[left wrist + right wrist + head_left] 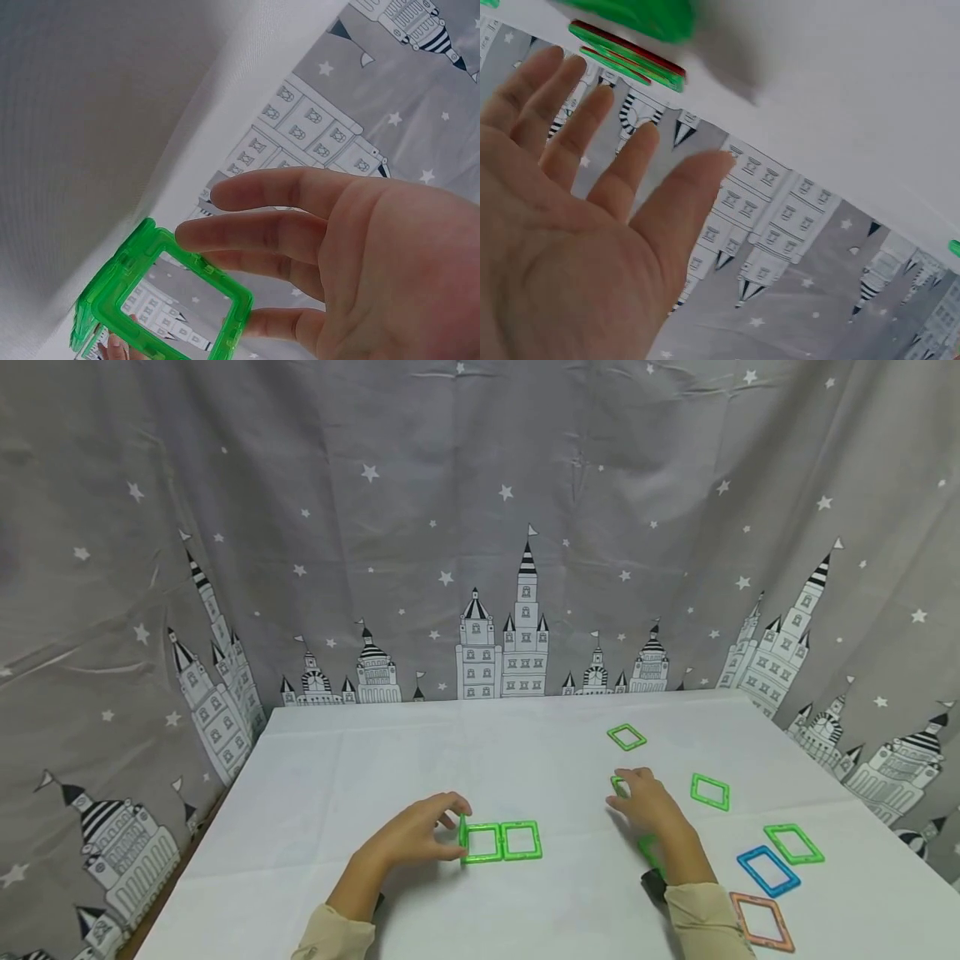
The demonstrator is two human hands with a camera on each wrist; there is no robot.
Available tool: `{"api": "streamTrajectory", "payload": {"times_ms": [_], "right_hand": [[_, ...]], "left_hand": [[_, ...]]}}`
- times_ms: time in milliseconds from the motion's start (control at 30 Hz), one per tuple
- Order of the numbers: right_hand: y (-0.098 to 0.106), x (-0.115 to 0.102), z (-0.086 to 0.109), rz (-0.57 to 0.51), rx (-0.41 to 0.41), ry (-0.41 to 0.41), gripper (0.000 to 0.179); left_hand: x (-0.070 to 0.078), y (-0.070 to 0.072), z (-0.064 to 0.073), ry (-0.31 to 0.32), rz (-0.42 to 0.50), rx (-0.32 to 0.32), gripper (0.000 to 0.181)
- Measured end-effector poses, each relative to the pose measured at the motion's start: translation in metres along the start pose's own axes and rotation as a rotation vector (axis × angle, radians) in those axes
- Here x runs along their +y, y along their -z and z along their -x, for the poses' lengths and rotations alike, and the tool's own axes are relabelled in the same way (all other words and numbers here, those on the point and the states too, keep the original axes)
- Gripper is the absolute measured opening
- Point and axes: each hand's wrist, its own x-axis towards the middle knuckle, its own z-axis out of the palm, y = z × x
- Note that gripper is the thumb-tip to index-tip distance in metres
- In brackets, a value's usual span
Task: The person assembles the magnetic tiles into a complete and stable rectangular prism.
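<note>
My left hand (416, 835) pinches an upright green square magnetic tile (129, 274) between fingers and thumb. That tile stands at the left end of two flat green square tiles (500, 842), which lie edge to edge on the table. In the left wrist view, fingertips are at its upper edge and the thumb is at its lower right side. My right hand (648, 810) is over the right part of the table, fingers spread. A green tile (617, 781) shows right at its fingertips, partly hidden by the hand. Another green tile (651, 853) lies beneath the right wrist, partly covered.
More tile frames lie on the white table (337, 793): a green one (635, 746) at the back, green ones (711, 804) (806, 860) to the right, then a blue (784, 888) and an orange one (772, 942) near the right forearm. A grey castle-print curtain (480, 527) hangs behind.
</note>
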Motion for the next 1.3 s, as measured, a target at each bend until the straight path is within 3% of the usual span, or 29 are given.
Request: {"api": "streamTrajectory", "payload": {"times_ms": [133, 300, 767, 900, 1000, 1200, 1300], "right_hand": [[0.003, 0.007, -0.002, 0.021, -0.04, -0.051, 0.056], [0.0, 0.01, -0.004, 0.006, -0.113, -0.056, 0.052], [-0.001, 0.001, -0.003, 0.012, -0.122, 0.159, 0.03], [-0.002, -0.001, -0.002, -0.019, -0.118, 0.185, 0.028], [-0.003, -0.002, -0.001, -0.031, -0.118, 0.151, 0.034], [-0.004, -0.003, 0.0, 0.013, -0.104, 0.04, 0.068], [-0.005, -0.005, 0.0, 0.02, -0.096, 0.003, 0.071]], "left_hand": [[0.0, 0.0, 0.0, -0.004, 0.002, 0.003, 0.048], [0.0, 0.0, 0.001, -0.007, -0.002, 0.012, 0.048], [-0.001, 0.001, 0.003, 0.017, 0.023, -0.002, 0.049], [-0.001, 0.0, 0.001, 0.007, 0.026, -0.001, 0.05], [-0.001, 0.0, 0.001, 0.008, 0.021, -0.001, 0.05], [-0.001, 0.0, 0.001, 0.007, 0.018, -0.001, 0.05], [-0.001, 0.0, 0.001, 0.005, 0.017, 0.001, 0.05]]}}
